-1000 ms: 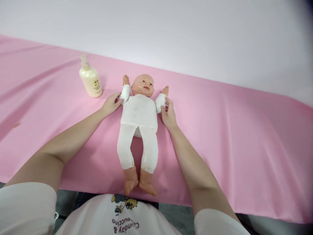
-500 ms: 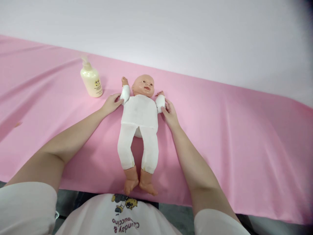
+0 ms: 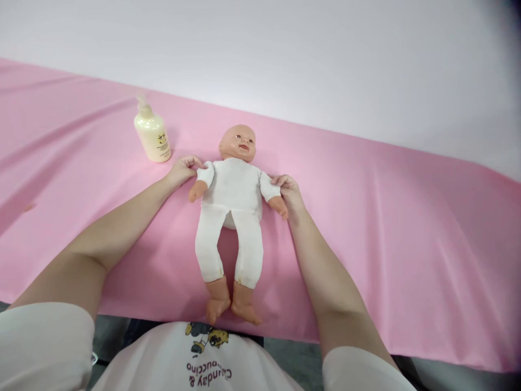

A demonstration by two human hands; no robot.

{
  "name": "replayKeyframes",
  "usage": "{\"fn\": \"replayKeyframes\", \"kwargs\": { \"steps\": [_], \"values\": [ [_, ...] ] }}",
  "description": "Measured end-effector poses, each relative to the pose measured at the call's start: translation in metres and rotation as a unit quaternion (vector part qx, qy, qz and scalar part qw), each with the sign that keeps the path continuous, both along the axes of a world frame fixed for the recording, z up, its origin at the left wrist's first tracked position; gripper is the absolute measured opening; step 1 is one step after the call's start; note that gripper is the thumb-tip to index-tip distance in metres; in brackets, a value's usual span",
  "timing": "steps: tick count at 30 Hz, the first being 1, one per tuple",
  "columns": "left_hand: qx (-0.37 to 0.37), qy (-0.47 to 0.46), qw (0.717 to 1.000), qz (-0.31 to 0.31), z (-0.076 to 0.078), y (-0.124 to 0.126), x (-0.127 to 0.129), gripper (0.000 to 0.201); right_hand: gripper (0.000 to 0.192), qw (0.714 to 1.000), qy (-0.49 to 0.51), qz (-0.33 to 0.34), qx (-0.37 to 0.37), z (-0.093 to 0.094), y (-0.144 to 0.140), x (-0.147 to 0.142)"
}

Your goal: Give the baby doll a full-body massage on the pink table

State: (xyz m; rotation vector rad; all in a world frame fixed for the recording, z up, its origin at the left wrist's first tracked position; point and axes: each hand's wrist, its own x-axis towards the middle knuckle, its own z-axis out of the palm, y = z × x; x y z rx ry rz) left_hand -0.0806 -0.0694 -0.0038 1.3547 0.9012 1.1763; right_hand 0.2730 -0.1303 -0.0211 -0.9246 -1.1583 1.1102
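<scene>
Fingers of the left hand [image 3: 182, 169] pinch one sleeve of the doll [image 3: 230, 209]; the right hand [image 3: 288, 190] pinches the other. Doll lies face up on the pink sheet [image 3: 407, 228], arms down, a pump bottle [image 3: 152, 138] near its head.

Head camera looks down, close over pink table [image 3: 407, 228].

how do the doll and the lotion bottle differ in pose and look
The doll lies flat on its back on the pink cloth; the lotion bottle stands upright. The doll wears white clothes with bare head and feet showing; the bottle is pale cream with a pump top. The left hand and right hand pinch the doll's sleeves; nothing touches the bottle. Both rest on the same cloth.
</scene>
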Motion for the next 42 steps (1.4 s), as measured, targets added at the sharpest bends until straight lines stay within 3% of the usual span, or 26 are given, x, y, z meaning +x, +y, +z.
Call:
{"fn": "replayKeyframes", "kwargs": {
  "steps": [11,17,22,28,34,42],
  "values": [
    [0.052,0.076,0.996,-0.02,-0.007,0.001,-0.002,0.016,0.025,0.987,-0.137,0.08,-0.004,0.003,-0.002,0.004],
    [0.07,0.056,0.996,-0.022,-0.003,0.001,-0.005,0.023,0.022,0.993,-0.086,0.077,-0.027,0.0,0.0,0.007],
    [0.065,0.037,0.997,-0.03,0.001,0.0,-0.004,0.029,0.035,0.997,-0.059,0.037,-0.021,-0.004,0.006,0.006],
    [0.075,0.059,0.995,0.01,0.0,-0.001,-0.001,0.045,0.062,0.997,-0.05,-0.049,0.034,-0.005,0.006,-0.003],
    [0.115,0.143,0.981,0.058,-0.002,-0.001,-0.004,0.042,0.045,0.975,-0.18,-0.113,0.067,-0.003,-0.001,-0.008],
    [0.171,0.28,0.941,0.077,-0.002,0.001,-0.001,0.052,0.049,0.946,-0.292,-0.12,0.072,0.0,-0.001,-0.008]
  ]
}}
